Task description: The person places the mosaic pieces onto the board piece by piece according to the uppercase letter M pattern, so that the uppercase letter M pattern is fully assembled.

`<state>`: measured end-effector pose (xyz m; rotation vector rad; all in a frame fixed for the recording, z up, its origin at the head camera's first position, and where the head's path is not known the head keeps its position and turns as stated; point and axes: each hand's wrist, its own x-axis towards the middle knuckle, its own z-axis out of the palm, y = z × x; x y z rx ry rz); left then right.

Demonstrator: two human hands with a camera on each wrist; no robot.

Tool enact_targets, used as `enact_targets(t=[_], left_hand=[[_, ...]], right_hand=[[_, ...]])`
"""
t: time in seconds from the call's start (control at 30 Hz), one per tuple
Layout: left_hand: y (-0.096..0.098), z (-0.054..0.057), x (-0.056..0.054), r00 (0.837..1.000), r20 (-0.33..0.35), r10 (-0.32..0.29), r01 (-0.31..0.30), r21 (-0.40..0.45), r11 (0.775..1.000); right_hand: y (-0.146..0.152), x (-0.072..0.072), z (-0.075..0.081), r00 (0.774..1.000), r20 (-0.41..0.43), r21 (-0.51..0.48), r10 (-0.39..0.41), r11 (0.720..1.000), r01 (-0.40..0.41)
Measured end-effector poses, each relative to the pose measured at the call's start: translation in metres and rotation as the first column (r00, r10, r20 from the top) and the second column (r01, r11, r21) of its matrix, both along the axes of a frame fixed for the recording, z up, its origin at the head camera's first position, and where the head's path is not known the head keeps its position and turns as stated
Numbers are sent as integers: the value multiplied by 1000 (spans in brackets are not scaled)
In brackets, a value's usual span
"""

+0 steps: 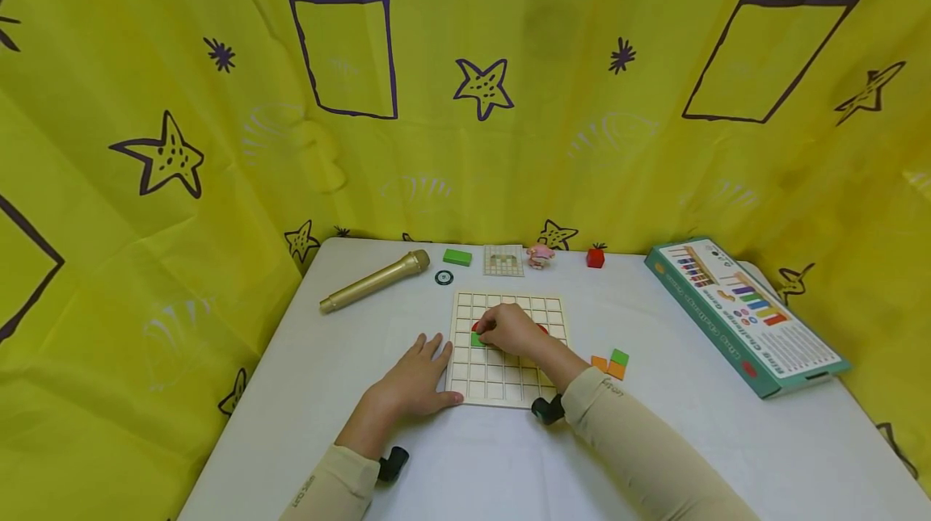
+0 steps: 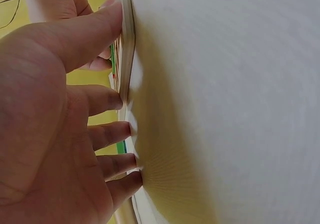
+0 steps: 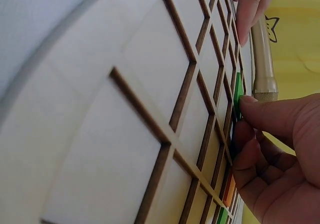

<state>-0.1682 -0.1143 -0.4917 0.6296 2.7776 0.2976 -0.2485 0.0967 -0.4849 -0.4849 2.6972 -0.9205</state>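
Note:
A pale wooden grid board (image 1: pixel 498 392) lies flat on the white table. My right hand (image 1: pixel 512 331) reaches over its far-left part. It pinches a small green tile (image 3: pixel 238 91) between thumb and fingertips, low against the grid. Bits of red show on the board beside this hand, largely hidden by it. My left hand (image 1: pixel 416 380) rests at the board's left side with fingers spread straight. Its thumb (image 2: pixel 102 26) touches the board's near edge, and its other fingertips meet the tabletop.
Right of the board lie a green tile (image 1: pixel 620 357) and orange tiles (image 1: pixel 616 371). Behind it are a gold microphone (image 1: pixel 374 280), green block (image 1: pixel 457 257), round disc (image 1: pixel 444 277), small grid card (image 1: pixel 503 266), pink figure (image 1: pixel 540 255) and red cube (image 1: pixel 596 258). A game box (image 1: pixel 749 319) lies far right.

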Motion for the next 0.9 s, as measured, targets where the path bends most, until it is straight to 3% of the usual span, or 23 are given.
enact_targets(t=[0.47, 0.9], left_hand=[[0, 0, 0, 1000, 1, 5, -5, 6, 1000], [1, -1, 0, 999, 12, 32, -32, 13, 999]], right_hand=[[15, 10, 4, 1000, -14, -78, -15, 997, 14], [43, 12, 12, 998, -11, -56, -60, 997, 59]])
